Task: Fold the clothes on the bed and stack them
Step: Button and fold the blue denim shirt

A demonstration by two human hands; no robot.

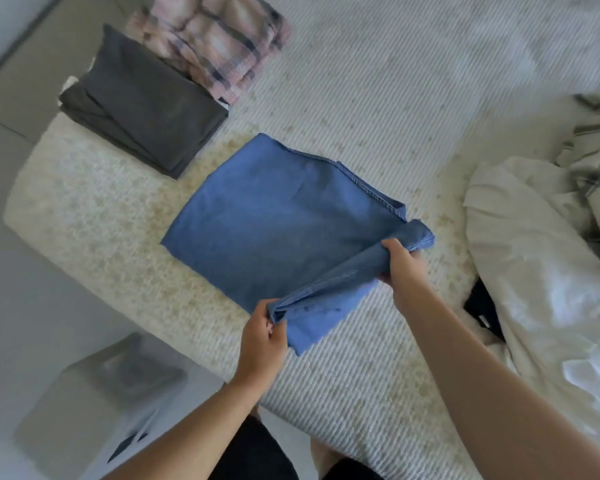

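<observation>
We see a blue denim garment (278,223) lying partly folded on the cream ribbed bedcover (378,109), near the bed's corner. Our left hand (262,344) pinches the near corner of the denim's raised edge, fingers and thumb curled on the cloth. Our right hand (400,263) grips the same edge further along, at its far right end, fingers wrapped round a bunched fold. Between the two hands the edge is lifted off the bed while the rest of the denim lies flat.

Beyond the denim, towards the far left corner of the bed, sits a folded dark grey garment (142,105), and just behind it, touching it, a folded pink plaid garment (215,39). To the right lies a heap of unfolded clothes: a crumpled white cloth (534,271) with a grey-green checked garment (596,161) behind it and something black (482,306) showing at its near edge. A blurred grey box-like object (94,400) stands on the floor at lower left.
</observation>
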